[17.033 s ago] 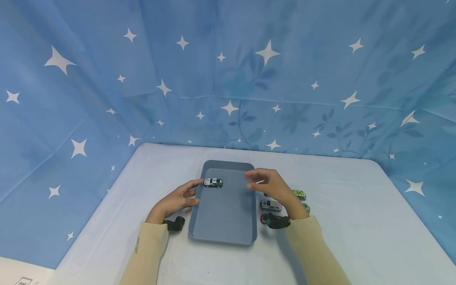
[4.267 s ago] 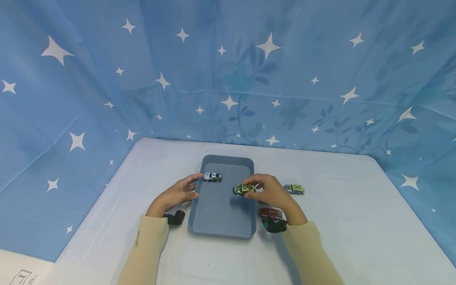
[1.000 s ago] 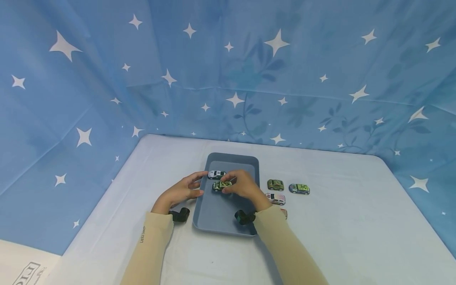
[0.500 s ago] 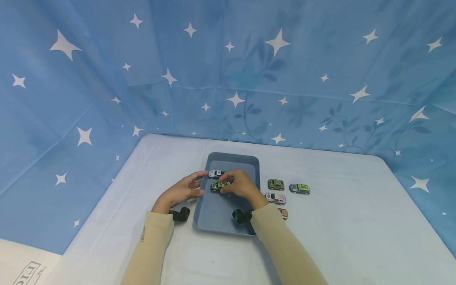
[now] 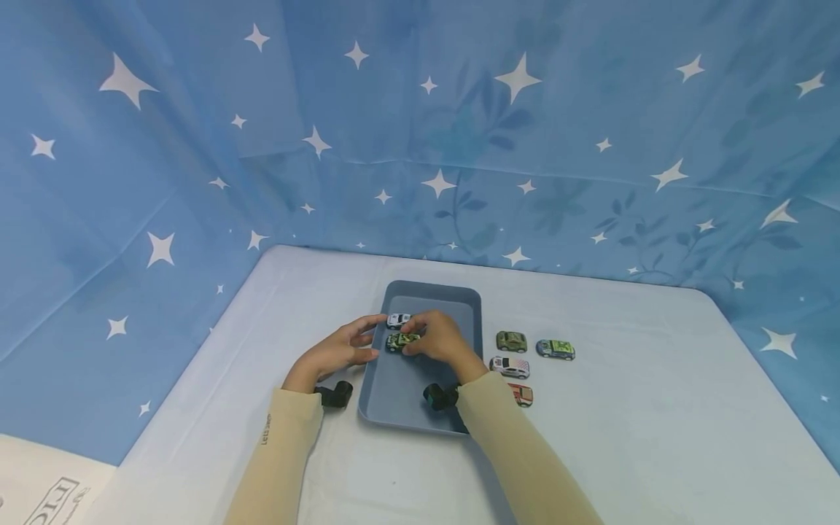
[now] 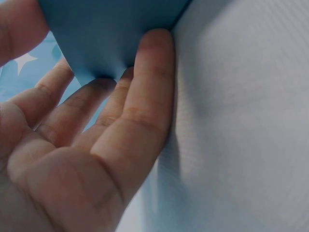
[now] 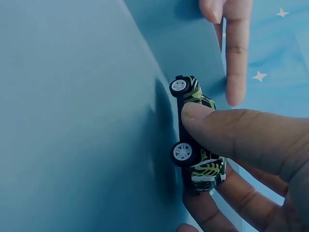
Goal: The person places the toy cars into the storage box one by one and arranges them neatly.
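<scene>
A blue-grey tray lies on the white table. My left hand rests at its left side, fingers loosely extended; in the left wrist view the fingertips touch the outer wall. Between thumb and fingers, my right hand pinches a green-and-black patterned toy car inside the tray. Its wheels face the tray floor, and a shadow lies beside it; whether they touch I cannot tell. Just beyond stands a white toy car, partly hidden by the right hand's fingers.
To the tray's right sit more toy cars: a dark green one, a blue-and-green one, a white-and-pink one and a red one, partly behind the right sleeve. A blue star-patterned curtain hangs behind the table.
Seventeen seconds ago the right hand was empty; later it held the patterned car over the tray's right side. The car has since moved left, near the white car. The left hand stays put.
</scene>
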Action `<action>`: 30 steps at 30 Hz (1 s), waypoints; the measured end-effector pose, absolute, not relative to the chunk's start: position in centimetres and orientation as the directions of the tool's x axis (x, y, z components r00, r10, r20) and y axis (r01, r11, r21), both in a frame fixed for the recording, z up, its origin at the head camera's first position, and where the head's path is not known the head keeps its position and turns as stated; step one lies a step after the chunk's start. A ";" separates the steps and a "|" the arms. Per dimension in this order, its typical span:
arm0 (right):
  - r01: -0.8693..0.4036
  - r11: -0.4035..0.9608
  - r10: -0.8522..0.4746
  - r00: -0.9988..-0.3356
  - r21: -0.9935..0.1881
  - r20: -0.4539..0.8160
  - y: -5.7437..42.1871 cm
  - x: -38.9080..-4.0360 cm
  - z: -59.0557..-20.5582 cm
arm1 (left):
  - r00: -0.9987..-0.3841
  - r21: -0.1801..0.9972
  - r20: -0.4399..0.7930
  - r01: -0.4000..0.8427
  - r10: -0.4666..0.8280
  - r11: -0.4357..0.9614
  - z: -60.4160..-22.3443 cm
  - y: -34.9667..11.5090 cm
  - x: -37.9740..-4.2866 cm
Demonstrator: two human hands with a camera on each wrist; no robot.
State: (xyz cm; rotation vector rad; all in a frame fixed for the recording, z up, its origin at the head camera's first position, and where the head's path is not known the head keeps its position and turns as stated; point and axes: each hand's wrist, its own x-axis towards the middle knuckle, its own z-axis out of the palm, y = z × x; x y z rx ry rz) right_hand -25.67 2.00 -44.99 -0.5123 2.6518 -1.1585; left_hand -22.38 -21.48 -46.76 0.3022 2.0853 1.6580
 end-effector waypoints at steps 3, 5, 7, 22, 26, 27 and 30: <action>-0.230 0.646 -0.386 -0.921 -0.728 -0.051 1.7 -25.7 -45.0 | -0.869 0.963 -0.216 -0.114 0.444 0.245 -46.7 -21.5 -22.4; -0.228 0.654 -0.381 -0.923 -0.721 -0.055 1.6 -25.7 -45.1 | -0.867 0.963 -0.214 -0.110 0.451 0.245 -46.7 -21.4 -22.5; -0.227 0.659 -0.377 -0.925 -0.717 -0.053 1.5 -25.7 -45.1 | -0.866 0.963 -0.213 -0.109 0.452 0.245 -46.7 -21.4 -22.5; -0.248 0.693 -0.354 -0.935 -0.677 -0.021 1.1 -26.0 -45.7 | -0.865 0.964 -0.220 -0.124 0.450 0.233 -46.4 -21.3 -22.5; -0.247 0.687 -0.349 -0.937 -0.683 -0.012 0.9 -25.9 -45.8 | -0.865 0.965 -0.223 -0.130 0.448 0.229 -46.5 -21.4 -22.5; -0.248 0.686 -0.348 -0.937 -0.684 -0.009 0.9 -25.9 -45.8 | -0.865 0.964 -0.224 -0.131 0.449 0.230 -46.5 -21.5 -22.4; -0.252 0.681 -0.349 -0.937 -0.687 -0.002 0.8 -25.8 -46.0 | -0.865 0.963 -0.226 -0.131 0.448 0.234 -46.6 -21.5 -22.4</action>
